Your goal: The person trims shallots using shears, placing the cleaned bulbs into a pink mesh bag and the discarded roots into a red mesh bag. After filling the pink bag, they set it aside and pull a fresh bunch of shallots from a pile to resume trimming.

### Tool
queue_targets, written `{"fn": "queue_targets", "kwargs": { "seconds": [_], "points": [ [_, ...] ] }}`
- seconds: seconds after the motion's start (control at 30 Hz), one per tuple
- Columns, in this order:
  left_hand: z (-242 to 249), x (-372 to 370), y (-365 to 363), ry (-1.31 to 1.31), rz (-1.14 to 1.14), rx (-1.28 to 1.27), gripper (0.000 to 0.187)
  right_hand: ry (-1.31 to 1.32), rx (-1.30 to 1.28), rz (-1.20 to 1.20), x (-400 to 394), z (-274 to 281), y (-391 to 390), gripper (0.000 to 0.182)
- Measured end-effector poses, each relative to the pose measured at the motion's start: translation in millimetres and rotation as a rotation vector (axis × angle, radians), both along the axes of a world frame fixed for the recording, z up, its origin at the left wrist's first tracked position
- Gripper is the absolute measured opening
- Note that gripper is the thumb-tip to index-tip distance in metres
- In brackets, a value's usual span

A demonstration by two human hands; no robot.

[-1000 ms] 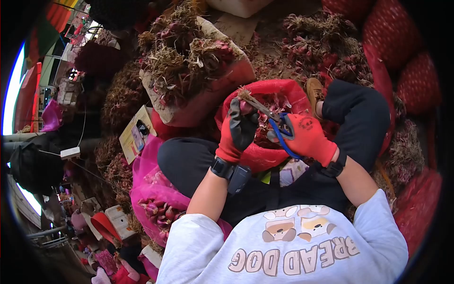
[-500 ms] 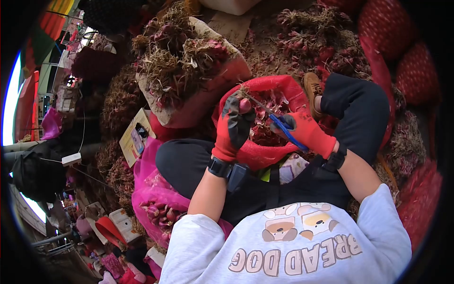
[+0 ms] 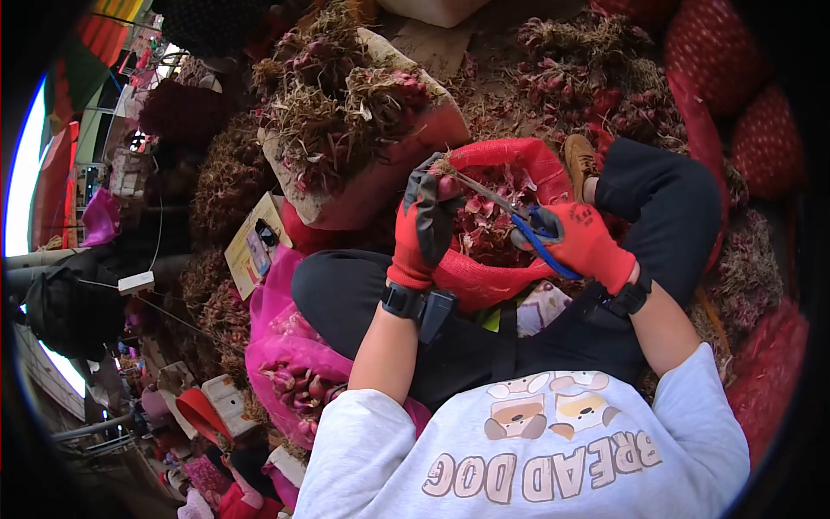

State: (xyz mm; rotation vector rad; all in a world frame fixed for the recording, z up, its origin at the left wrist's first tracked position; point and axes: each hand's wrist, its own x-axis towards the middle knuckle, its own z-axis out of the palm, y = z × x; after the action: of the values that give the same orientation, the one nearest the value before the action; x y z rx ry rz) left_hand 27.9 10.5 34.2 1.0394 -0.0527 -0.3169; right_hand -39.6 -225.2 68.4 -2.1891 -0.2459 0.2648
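Note:
My left hand (image 3: pixel 420 229), in a red glove with a dark palm, is closed around a shallot (image 3: pixel 448 187). The shallot's dry, stringy end sticks up past my fingertips. A pair of blue-handled scissors (image 3: pixel 548 253) is gripped in my right hand (image 3: pixel 590 244), also gloved in red. Its blades point up and left, with the tips right at the shallot's stringy end. Both hands are over an open red mesh sack (image 3: pixel 484 283) between my legs. Shallot skins and trimmings (image 3: pixel 494 227) lie inside the sack.
Bundles of dried shallots (image 3: pixel 333 104) are heaped on a pale block (image 3: pixel 437 130) ahead-left. More bundles (image 3: pixel 588 65) cover the ground ahead. A pink mesh bag (image 3: pixel 298 385) of shallots lies by my left knee. Filled red sacks (image 3: pixel 713 56) stand at the right.
The scissors' tips have moved closer to the shallot's end, and my right hand sits slightly further right and lower. The whole view has shifted a little.

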Motion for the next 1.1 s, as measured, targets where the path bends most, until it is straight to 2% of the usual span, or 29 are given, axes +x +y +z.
{"fn": "queue_targets", "kwargs": {
  "seconds": [0.1, 0.17, 0.27, 0.37, 0.4, 0.47, 0.5, 0.6, 0.67, 0.7, 0.73, 0.77, 0.8, 0.87, 0.9, 0.93, 1.0, 1.1],
  "points": [
    [13.9, -4.9, -4.9, -0.206, -0.030, 0.336, 0.025, 0.000, -0.096, -0.013, 0.3, -10.9, -4.9, 0.021],
    [21.8, -6.8, -8.5, -0.139, -0.015, 0.330, 0.028, -0.014, -0.176, -0.028, -0.7, -20.6, -7.4, 0.023],
    [19.2, -8.5, -9.4, -0.087, -0.023, 0.304, 0.033, -0.042, -0.451, 0.014, -0.3, -17.9, -11.6, 0.035],
    [20.8, -7.5, -9.4, -0.115, -0.035, 0.367, 0.037, 0.027, -0.318, 0.007, 2.6, -22.2, -11.5, 0.037],
    [21.7, -7.0, -9.3, -0.133, -0.035, 0.404, 0.039, 0.042, -0.239, -0.012, 2.8, -15.6, -11.1, 0.033],
    [19.1, -7.7, -9.4, -0.019, 0.018, 0.283, 0.036, 0.073, -0.080, -0.039, 3.0, 2.9, -7.9, 0.025],
    [17.1, -7.4, -8.2, 0.036, 0.047, 0.221, 0.035, 0.052, 0.009, -0.049, 4.3, 2.8, -6.2, 0.027],
    [2.7, -4.8, -7.1, -0.261, 0.015, 0.357, 0.042, 0.035, 0.319, -0.106, 9.5, 1.8, -1.8, 0.034],
    [4.3, -13.2, -18.7, -0.207, -0.127, 0.267, 0.048, 0.078, 0.586, -0.183, 18.4, -0.2, 11.3, 0.039],
    [8.3, -18.4, -26.1, -0.181, -0.200, 0.222, 0.051, 0.086, 0.607, -0.171, 23.1, -8.7, 11.7, 0.039],
    [9.5, -23.7, -32.0, -0.161, -0.279, 0.045, 0.054, 0.096, 0.629, -0.161, 27.6, -20.4, 12.3, 0.040],
    [6.3, -24.7, -32.1, -0.152, -0.303, 0.079, 0.049, 0.104, 0.654, -0.150, 30.4, -19.2, 15.4, 0.040],
    [0.8, -24.5, -28.9, -0.144, -0.325, 0.114, 0.044, 0.176, 0.832, -0.105, 29.1, -5.0, 14.8, 0.034],
    [5.1, -24.9, -30.8, -0.162, -0.346, 0.103, 0.040, 0.215, 0.798, -0.106, 33.4, -10.3, 9.7, 0.031],
    [12.6, -27.0, -33.3, -0.090, -0.303, 0.143, 0.041, 0.235, 0.782, -0.102, 35.6, -11.6, 9.0, 0.029],
    [19.5, -30.9, -34.6, -0.018, -0.257, 0.185, 0.041, 0.116, 0.760, -0.111, 35.1, -11.8, 12.1, 0.028],
    [11.9, -34.4, -40.7, 0.083, -0.194, 0.111, 0.042, -0.123, 0.712, -0.134, 32.9, -7.5, 22.8, 0.026],
    [27.8, -41.5, -46.7, 0.225, -0.262, -0.005, 0.042, -0.293, 0.344, -0.064, 26.3, -7.5, 29.2, 0.024]
  ]
}}
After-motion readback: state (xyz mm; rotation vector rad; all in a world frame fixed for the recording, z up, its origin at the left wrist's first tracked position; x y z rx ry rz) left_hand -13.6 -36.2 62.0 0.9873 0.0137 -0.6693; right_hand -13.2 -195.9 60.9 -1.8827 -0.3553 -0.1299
